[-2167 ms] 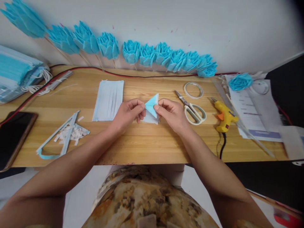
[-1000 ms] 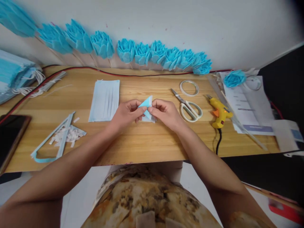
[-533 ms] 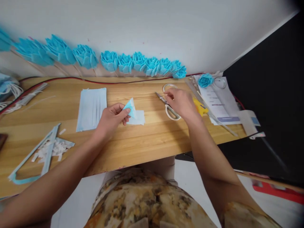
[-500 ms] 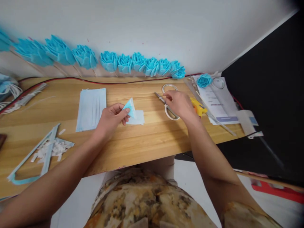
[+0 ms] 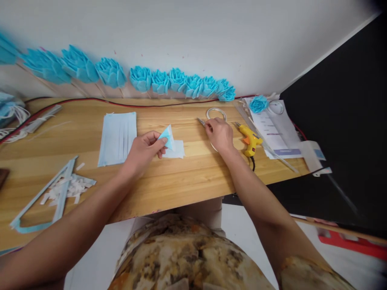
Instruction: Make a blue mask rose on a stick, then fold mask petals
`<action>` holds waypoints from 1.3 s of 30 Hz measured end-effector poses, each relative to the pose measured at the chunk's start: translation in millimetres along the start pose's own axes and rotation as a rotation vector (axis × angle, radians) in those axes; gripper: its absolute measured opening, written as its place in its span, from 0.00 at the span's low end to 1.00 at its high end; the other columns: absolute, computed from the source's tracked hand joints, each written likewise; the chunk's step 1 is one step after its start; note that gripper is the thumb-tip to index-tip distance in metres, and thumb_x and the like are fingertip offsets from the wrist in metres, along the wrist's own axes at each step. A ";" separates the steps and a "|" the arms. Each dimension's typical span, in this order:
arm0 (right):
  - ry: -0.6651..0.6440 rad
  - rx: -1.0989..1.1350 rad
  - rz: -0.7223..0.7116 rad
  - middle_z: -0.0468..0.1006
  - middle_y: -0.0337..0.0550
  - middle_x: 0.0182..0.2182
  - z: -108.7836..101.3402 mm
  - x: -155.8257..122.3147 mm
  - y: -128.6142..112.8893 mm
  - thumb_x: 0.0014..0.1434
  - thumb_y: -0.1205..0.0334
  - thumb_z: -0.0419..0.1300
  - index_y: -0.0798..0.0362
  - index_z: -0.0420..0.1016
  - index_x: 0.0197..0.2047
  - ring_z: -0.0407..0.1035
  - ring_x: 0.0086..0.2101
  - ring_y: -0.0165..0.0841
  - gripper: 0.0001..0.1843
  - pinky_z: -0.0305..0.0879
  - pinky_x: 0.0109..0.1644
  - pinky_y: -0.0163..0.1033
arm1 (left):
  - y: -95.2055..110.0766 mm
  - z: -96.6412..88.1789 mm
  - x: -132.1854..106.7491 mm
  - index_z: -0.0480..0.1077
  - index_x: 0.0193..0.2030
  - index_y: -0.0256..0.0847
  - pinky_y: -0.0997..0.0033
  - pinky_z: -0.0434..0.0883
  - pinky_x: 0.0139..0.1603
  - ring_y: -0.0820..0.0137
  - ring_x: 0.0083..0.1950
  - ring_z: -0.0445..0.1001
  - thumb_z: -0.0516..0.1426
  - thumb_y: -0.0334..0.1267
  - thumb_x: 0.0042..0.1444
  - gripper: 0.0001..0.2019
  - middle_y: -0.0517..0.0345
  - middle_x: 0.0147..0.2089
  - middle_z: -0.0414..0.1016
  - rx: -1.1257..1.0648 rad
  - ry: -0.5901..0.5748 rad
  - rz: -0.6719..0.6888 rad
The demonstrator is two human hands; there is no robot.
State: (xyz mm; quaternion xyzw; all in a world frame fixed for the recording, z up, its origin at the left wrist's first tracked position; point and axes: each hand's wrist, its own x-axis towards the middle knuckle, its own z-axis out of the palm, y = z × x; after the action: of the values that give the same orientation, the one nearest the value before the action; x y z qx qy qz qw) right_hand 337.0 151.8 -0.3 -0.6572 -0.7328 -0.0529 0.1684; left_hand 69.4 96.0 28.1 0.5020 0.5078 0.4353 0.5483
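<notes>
Pinched between thumb and fingers of my left hand (image 5: 149, 148) is a small folded triangle of light blue mask fabric (image 5: 167, 139). Just under and beside it lies a pale blue cut piece of fabric (image 5: 177, 149) on the table. My right hand (image 5: 220, 135) is closed over the middle of a pair of scissors (image 5: 216, 114) with large white loop handles. The blade tip points left and shows past my fingers; part of the lower loop is hidden beneath the hand. Right of that hand lies a yellow glue gun (image 5: 250, 139).
A flat blue face mask (image 5: 117, 139) lies left of centre. Mask edge strips (image 5: 62, 197) and white scraps (image 5: 71, 187) are at the left front. Several blue fabric flowers (image 5: 140, 78) line the wall. Papers (image 5: 278, 133) lie at the right, with one blue flower (image 5: 259, 104) on them.
My right hand has shifted slightly left and down onto the scissors, uncovering the glue gun. My left hand keeps its hold on the folded triangle.
</notes>
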 end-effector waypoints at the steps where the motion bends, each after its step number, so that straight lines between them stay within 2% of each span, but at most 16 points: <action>1: 0.008 0.020 0.011 0.81 0.52 0.39 1.9 0.2 1.1 0.67 0.64 0.53 0.55 0.80 0.42 0.73 0.39 0.41 0.13 0.60 0.39 0.41 | -0.5 0.0 0.0 0.71 0.26 0.38 0.76 0.68 0.27 0.77 0.23 0.68 0.63 0.41 0.53 0.10 0.60 0.23 0.74 -0.004 -0.003 -0.001; 8: 0.009 0.175 0.106 0.82 0.51 0.37 11.5 6.7 12.0 0.65 0.65 0.56 0.54 0.77 0.39 0.73 0.37 0.41 0.08 0.62 0.41 0.43 | -1.4 -0.4 -0.6 0.71 0.27 0.38 0.75 0.68 0.26 0.77 0.23 0.68 0.63 0.41 0.53 0.10 0.60 0.23 0.74 -0.054 -0.007 -0.036; 11: 0.117 0.381 0.199 0.81 0.48 0.33 13.9 6.5 18.7 0.64 0.63 0.59 0.53 0.75 0.36 0.72 0.34 0.37 0.05 0.63 0.40 0.43 | -1.3 0.5 -0.8 0.71 0.28 0.38 0.76 0.68 0.26 0.76 0.24 0.69 0.64 0.40 0.52 0.10 0.59 0.23 0.73 -0.106 -0.024 -0.067; 14: 0.249 0.573 0.225 0.81 0.46 0.35 7.7 -1.4 10.9 0.68 0.58 0.55 0.52 0.75 0.39 0.72 0.34 0.34 0.10 0.65 0.39 0.41 | -2.0 1.4 -0.8 0.70 0.28 0.39 0.76 0.67 0.25 0.76 0.23 0.69 0.65 0.41 0.51 0.10 0.60 0.22 0.73 -0.161 -0.060 -0.098; 16: 0.285 0.673 0.095 0.81 0.44 0.36 -4.0 -10.7 -6.3 0.68 0.55 0.57 0.50 0.77 0.40 0.73 0.35 0.36 0.10 0.67 0.39 0.41 | -2.1 1.8 -0.8 0.68 0.27 0.39 0.76 0.66 0.24 0.76 0.22 0.68 0.66 0.41 0.50 0.12 0.61 0.21 0.72 -0.185 -0.076 -0.117; 18: 0.249 0.673 -0.126 0.81 0.45 0.38 -19.0 -20.3 -29.0 0.67 0.55 0.59 0.47 0.80 0.40 0.73 0.39 0.38 0.09 0.68 0.43 0.44 | -1.2 1.6 -1.1 0.67 0.26 0.39 0.77 0.66 0.24 0.77 0.22 0.67 0.65 0.40 0.50 0.12 0.61 0.21 0.72 -0.185 -0.080 -0.131; 22: 0.221 0.643 -0.417 0.82 0.45 0.36 -38.0 -28.4 -65.0 0.65 0.60 0.61 0.43 0.83 0.40 0.74 0.38 0.39 0.08 0.68 0.46 0.49 | 0.5 0.5 -1.7 0.67 0.27 0.39 0.77 0.65 0.24 0.78 0.21 0.67 0.65 0.40 0.51 0.12 0.62 0.21 0.73 -0.190 -0.092 -0.125; 24: 0.250 0.590 -0.516 0.82 0.43 0.34 -37.4 -26.1 -72.3 0.65 0.62 0.61 0.42 0.84 0.40 0.74 0.36 0.38 0.09 0.68 0.44 0.49 | -0.3 0.2 -1.6 0.67 0.27 0.39 0.77 0.65 0.24 0.77 0.22 0.68 0.65 0.40 0.52 0.11 0.62 0.21 0.73 -0.201 -0.103 -0.123; 28: 0.454 0.535 -0.722 0.81 0.39 0.33 -27.8 -18.3 -75.4 0.63 0.67 0.63 0.43 0.81 0.44 0.74 0.34 0.35 0.10 0.69 0.38 0.44 | -3.7 0.1 -0.7 0.67 0.28 0.39 0.78 0.64 0.24 0.78 0.22 0.68 0.64 0.40 0.53 0.11 0.62 0.21 0.73 -0.198 -0.112 -0.133; 30: 0.533 0.577 -0.721 0.81 0.39 0.33 -23.6 -15.7 -75.1 0.63 0.68 0.62 0.44 0.79 0.45 0.73 0.33 0.34 0.10 0.69 0.37 0.43 | -4.7 -0.3 0.0 0.67 0.28 0.38 0.78 0.64 0.24 0.78 0.22 0.68 0.63 0.39 0.54 0.10 0.62 0.21 0.72 -0.209 -0.109 -0.133; 32: 0.514 0.658 -0.597 0.79 0.38 0.32 -20.5 -14.4 -73.2 0.65 0.67 0.60 0.45 0.78 0.45 0.72 0.32 0.33 0.08 0.69 0.36 0.42 | -4.4 -0.9 0.6 0.67 0.28 0.38 0.78 0.64 0.24 0.78 0.22 0.68 0.63 0.37 0.54 0.10 0.62 0.21 0.72 -0.239 -0.099 -0.136; 35: 0.345 0.785 -0.427 0.80 0.41 0.39 -19.6 -13.6 -66.1 0.66 0.60 0.60 0.44 0.76 0.54 0.74 0.39 0.37 0.14 0.73 0.38 0.44 | -2.5 -1.8 1.1 0.67 0.27 0.38 0.78 0.64 0.24 0.78 0.22 0.68 0.64 0.36 0.55 0.10 0.61 0.22 0.72 -0.292 -0.089 -0.151; 37: 0.229 0.806 -0.449 0.79 0.45 0.49 -23.6 -13.2 -59.5 0.64 0.56 0.61 0.42 0.73 0.60 0.74 0.48 0.42 0.21 0.75 0.46 0.50 | -1.1 -2.0 1.5 0.67 0.27 0.38 0.78 0.65 0.24 0.78 0.22 0.69 0.64 0.35 0.55 0.10 0.61 0.22 0.72 -0.323 -0.088 -0.162; 39: 0.147 0.782 -0.566 0.78 0.43 0.55 -30.9 -13.1 -53.3 0.63 0.54 0.62 0.40 0.76 0.57 0.71 0.55 0.47 0.19 0.71 0.57 0.59 | 0.2 -2.1 1.9 0.67 0.27 0.38 0.78 0.64 0.23 0.78 0.22 0.69 0.63 0.35 0.55 0.10 0.61 0.22 0.72 -0.365 -0.090 -0.174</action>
State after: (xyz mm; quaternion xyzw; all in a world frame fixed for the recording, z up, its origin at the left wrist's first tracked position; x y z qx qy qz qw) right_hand 291.3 123.3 32.2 -0.3141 -0.8338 0.1362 0.4331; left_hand 67.5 98.2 28.1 0.3675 0.4371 0.4482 0.6877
